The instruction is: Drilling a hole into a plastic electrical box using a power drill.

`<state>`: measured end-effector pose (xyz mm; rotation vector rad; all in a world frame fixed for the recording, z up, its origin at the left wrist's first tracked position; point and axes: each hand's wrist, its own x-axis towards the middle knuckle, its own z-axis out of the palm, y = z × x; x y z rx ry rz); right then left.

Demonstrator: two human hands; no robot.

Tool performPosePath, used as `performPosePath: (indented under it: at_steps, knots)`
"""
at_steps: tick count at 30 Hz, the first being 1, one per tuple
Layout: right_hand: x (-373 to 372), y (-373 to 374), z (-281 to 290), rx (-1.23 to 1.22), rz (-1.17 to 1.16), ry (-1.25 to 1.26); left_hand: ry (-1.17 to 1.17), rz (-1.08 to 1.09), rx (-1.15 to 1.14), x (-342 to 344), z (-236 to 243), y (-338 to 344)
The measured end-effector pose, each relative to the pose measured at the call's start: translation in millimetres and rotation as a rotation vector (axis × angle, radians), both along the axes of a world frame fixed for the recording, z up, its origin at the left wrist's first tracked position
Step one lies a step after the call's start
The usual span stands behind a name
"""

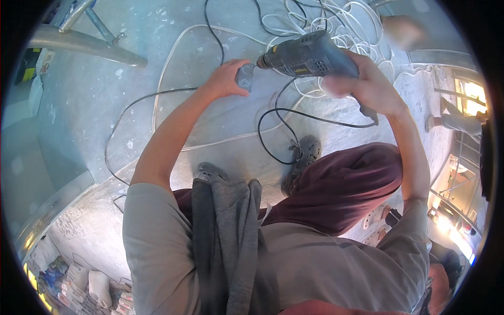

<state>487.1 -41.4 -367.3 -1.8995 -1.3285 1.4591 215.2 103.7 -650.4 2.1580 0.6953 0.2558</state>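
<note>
My right hand (375,86) is wrapped round the handle of a dark corded power drill (315,56), held level with its chuck toward the left. A thin bit sticks out of the chuck and reaches the edge of a small dark grey block-like piece (245,77) with round marks on its face. Whether the bit touches or enters it, I cannot tell. That piece sits between the thumb and fingers of my left hand (226,79). From the drill's handle a black cord (336,121) loops down over the floor by my shoe (310,149).
Tangled white cable (362,26) lies beyond the drill, with black cable running through it. Metal tubes (86,44) stand at upper left. Bags (86,286) are piled at lower left. Another person's leg (459,123) shows at far right. A dark grey garment (226,231) hangs across my lap.
</note>
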Motion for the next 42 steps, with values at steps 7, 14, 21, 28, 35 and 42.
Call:
performPosePath:
  at_steps: [7, 14, 21, 28, 35, 42]
  knots:
    - [3, 2, -2, -0.018, 0.017, -0.016, -0.005, -0.004, 0.001, 1, 2, 0]
    - [1, 3, -4, -0.012, 0.02, -0.024, 0.004, -0.001, 0.006, -1, 0, 0]
    - [2, 5, -3, -0.021, 0.033, -0.046, 0.021, -0.002, -0.015, 0, 2, 0]
    - [1, 4, -2, -0.011, 0.005, -0.022, 0.012, -0.006, 0.0, 2, 4, 0]
    - [-5, 15, 9, -0.059, 0.084, -0.148, -0.013, 0.001, 0.014, 1, -2, 1]
    - [-17, 42, 22, -0.127, 0.172, -0.331, 0.051, -0.023, 0.028, 1, -5, 5]
